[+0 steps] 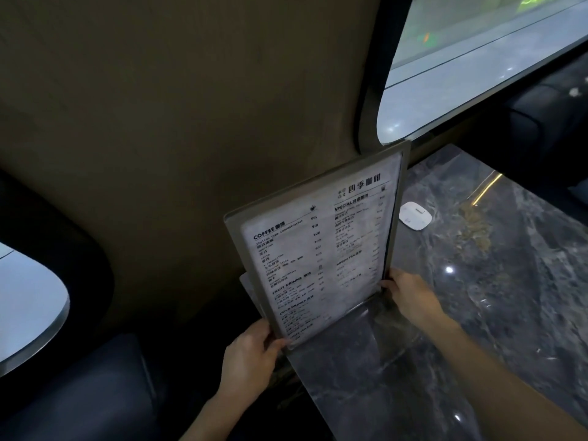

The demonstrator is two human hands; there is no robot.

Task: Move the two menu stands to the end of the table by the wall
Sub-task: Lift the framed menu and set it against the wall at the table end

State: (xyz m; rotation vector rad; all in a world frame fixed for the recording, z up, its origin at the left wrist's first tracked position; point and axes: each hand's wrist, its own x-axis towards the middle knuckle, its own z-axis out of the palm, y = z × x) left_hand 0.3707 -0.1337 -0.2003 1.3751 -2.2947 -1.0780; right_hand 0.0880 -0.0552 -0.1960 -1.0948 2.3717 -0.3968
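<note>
Your left hand (251, 354) and right hand (410, 294) grip the menu stand (318, 246) by its lower corners — upright on the tabletop (477, 281), beside the wall (159, 122).

Menu stand (318, 249) reads COFFEE, SPECIAL, FRUIT DRINKS, COLD DRINKS — prices etc. too blurred.

Left hand (251, 354), right hand (410, 294) gripping

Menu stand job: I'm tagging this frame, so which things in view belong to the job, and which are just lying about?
Part of the job:
- front menu stand, held by left hand and right hand
- second panel edge behind it, probably the other stand
- marble table
- wall

Just lying about:
- white device
- dark seat
</note>
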